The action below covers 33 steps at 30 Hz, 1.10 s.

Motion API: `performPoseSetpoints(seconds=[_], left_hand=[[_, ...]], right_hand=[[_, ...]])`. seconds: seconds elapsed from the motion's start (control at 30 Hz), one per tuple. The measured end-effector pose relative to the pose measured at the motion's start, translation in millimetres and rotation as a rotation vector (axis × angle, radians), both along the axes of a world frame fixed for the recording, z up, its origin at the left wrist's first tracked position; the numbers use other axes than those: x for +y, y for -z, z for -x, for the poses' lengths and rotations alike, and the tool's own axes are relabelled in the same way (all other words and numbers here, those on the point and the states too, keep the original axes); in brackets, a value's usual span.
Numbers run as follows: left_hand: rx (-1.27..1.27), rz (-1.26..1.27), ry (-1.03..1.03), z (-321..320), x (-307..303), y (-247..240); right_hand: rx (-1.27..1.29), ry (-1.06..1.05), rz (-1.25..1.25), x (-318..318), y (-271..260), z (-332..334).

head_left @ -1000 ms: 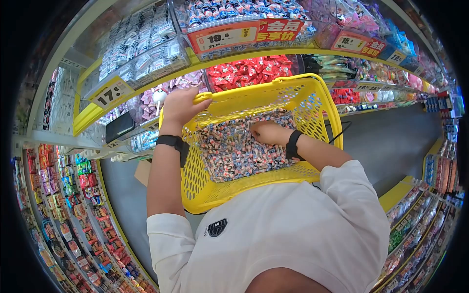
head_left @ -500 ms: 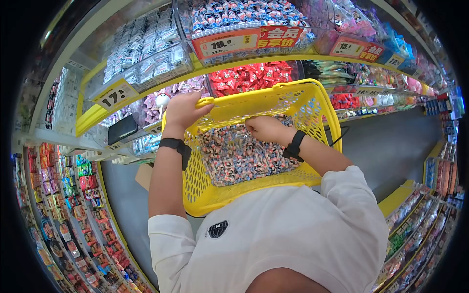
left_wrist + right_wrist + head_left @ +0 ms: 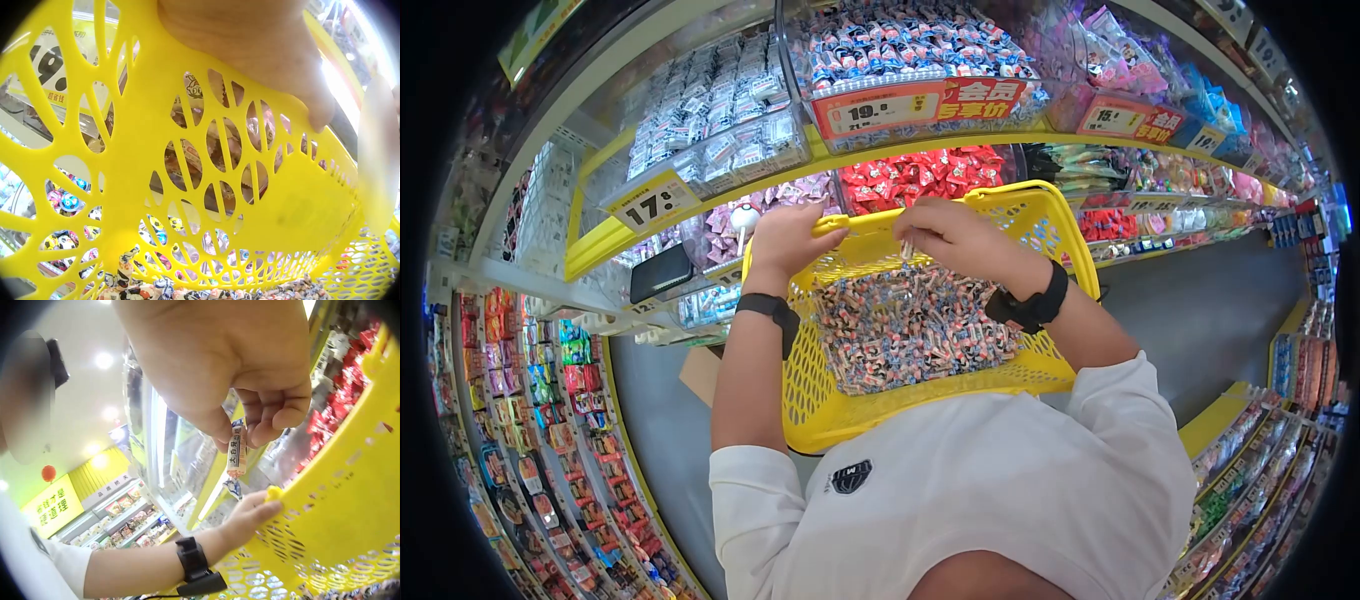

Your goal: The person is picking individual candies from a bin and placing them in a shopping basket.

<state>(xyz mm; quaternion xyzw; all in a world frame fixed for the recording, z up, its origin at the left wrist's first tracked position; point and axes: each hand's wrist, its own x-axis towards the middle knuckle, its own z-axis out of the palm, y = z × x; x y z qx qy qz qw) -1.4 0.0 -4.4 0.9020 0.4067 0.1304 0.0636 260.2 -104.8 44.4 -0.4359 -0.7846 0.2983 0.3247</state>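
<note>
A yellow plastic basket [image 3: 825, 424] with perforated walls stands in front of the person's body, its floor covered by a heap of wrapped candies [image 3: 910, 335]. At the far left of its rim, the left hand [image 3: 788, 238] grips the edge; in the left wrist view that hand [image 3: 250, 47] lies over the top of the basket wall. The right hand [image 3: 965, 243] is raised near the far rim, above the heap. Between its thumb and fingers it pinches one wrapped candy [image 3: 237, 453], which hangs down with a twisted wrapper end.
Beyond the basket, shelf bins hold red-wrapped candies [image 3: 920, 178] and blue-and-white candies [image 3: 910, 45]. A yellow shelf edge [image 3: 920, 147] carries price tags. A dark phone [image 3: 662, 274] lies on the lower shelf at left. Stocked shelves flank the grey floor [image 3: 1180, 300] on both sides.
The right hand has risen out of the candy heap to the far rim, with one candy now visible in its fingers. The left hand keeps its hold on the basket.
</note>
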Motion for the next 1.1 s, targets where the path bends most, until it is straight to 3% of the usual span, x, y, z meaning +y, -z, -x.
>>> performPoseSetpoints(seconds=[0.13,0.33,0.43,0.57,0.7,0.8,0.83,0.93,1.1], left_hand=[[-0.020,-0.007,0.011,-0.1,0.7,1.5],[-0.009,-0.015,0.007,0.1,0.9,1.9],[-0.021,-0.018,0.011,-0.1,0.8,1.8],[-0.003,0.002,0.002,-0.4,1.0,0.6],[0.005,0.008,0.002,0.0,1.3,1.2],[0.009,0.004,0.004,0.1,1.8,1.3],[0.024,0.000,0.001,-0.1,1.7,0.8],[0.055,-0.008,-0.007,-0.6,1.3,-0.2],[0.046,-0.015,-0.002,-0.3,1.3,0.2]], right_hand=[[0.014,-0.032,-0.193,10.7,-51.9,-5.3],[0.252,0.054,0.132,27.4,-129.6,-17.1],[0.215,0.106,-0.095,52.1,-145.2,-21.0],[0.275,0.136,0.132,81.1,-168.7,-24.1],[0.348,0.086,0.095,123.4,-158.1,-32.8],[0.339,0.160,0.017,137.4,-166.0,-30.9],[0.360,0.226,0.127,147.0,-163.3,-32.2],[0.195,0.279,0.254,192.8,-156.3,-44.9],[0.072,0.257,0.187,205.7,-160.9,-50.8]])
